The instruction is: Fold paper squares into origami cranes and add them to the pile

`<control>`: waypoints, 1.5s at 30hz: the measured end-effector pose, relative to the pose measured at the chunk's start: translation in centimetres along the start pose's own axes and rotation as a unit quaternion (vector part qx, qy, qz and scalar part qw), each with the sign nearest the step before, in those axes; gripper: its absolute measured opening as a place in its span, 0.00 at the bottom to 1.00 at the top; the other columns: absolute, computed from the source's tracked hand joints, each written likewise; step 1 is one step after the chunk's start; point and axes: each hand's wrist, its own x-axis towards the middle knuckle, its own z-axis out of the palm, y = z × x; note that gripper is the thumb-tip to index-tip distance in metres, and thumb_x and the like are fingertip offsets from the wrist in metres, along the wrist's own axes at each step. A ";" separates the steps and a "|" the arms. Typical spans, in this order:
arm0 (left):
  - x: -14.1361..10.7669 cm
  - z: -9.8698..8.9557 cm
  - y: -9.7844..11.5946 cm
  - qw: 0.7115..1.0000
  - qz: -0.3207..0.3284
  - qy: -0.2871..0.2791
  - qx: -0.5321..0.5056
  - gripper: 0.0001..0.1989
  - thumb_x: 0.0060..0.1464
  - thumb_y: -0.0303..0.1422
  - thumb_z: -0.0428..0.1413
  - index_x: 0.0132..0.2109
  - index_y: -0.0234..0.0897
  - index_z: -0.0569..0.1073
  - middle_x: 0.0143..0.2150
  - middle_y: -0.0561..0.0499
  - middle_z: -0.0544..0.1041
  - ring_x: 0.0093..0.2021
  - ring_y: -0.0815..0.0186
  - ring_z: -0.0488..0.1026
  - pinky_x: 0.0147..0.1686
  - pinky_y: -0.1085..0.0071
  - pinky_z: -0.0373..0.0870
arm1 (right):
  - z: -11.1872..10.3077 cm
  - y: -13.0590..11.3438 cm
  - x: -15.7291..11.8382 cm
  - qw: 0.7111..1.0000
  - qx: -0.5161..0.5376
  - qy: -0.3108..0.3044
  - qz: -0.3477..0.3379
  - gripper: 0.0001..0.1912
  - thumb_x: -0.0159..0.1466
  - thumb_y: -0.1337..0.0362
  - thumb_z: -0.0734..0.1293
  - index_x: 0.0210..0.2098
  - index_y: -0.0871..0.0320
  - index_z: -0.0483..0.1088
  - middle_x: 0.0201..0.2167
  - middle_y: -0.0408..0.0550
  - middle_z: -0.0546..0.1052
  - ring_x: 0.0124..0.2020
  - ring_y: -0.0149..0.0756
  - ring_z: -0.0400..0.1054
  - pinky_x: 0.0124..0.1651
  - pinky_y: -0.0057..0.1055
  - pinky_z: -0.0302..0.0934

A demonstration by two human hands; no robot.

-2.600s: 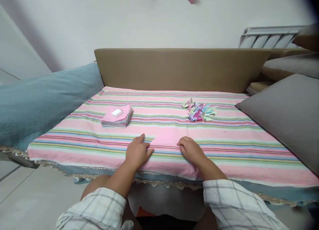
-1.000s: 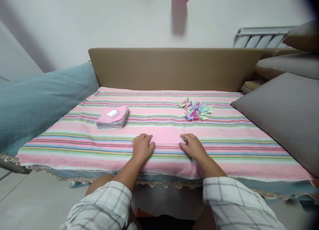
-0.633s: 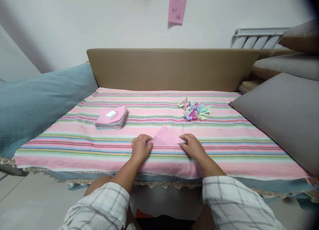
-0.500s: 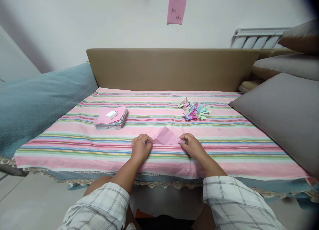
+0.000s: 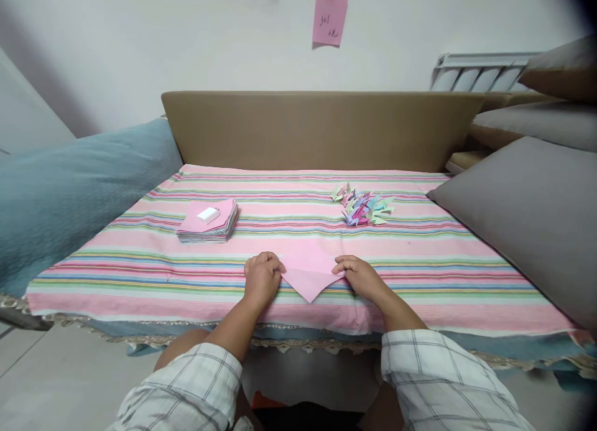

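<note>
A pink paper square [image 5: 308,274] is spread out as a diamond near the front of the striped cloth, with a crease running across its middle and one corner toward me. My left hand [image 5: 263,277] pinches its left corner. At the right corner, the thumb and fingers of my right hand [image 5: 358,273] hold the paper. Farther back on the left lies a stack of paper squares [image 5: 209,232] with a small white block [image 5: 208,215] on top. Several folded colourful paper figures [image 5: 364,208] lie in a heap behind my right hand.
The striped cloth [image 5: 280,198] covers a couch seat with a brown backrest [image 5: 317,129]. Grey cushions [image 5: 527,213] are piled on the right, and a blue-covered armrest [image 5: 93,182] stands on the left. A pink note [image 5: 329,20] hangs on the wall.
The pink paper was folded into a triangle pointing away from me; now it is opened out, with a corner pointing toward me. Both hands have stayed at its side corners.
</note>
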 end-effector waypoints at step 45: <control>-0.8 -0.1 0.0 0.978 0.194 -0.075 0.016 0.10 0.53 0.28 0.53 0.39 0.48 0.77 0.43 0.52 0.78 0.44 0.64 0.73 0.58 0.50 0.47 | -0.2 -0.9 -0.9 0.988 -0.075 0.042 -0.125 0.21 0.50 0.70 0.68 0.45 0.57 0.71 0.54 0.56 0.59 0.58 0.46 0.52 0.60 0.43 0.50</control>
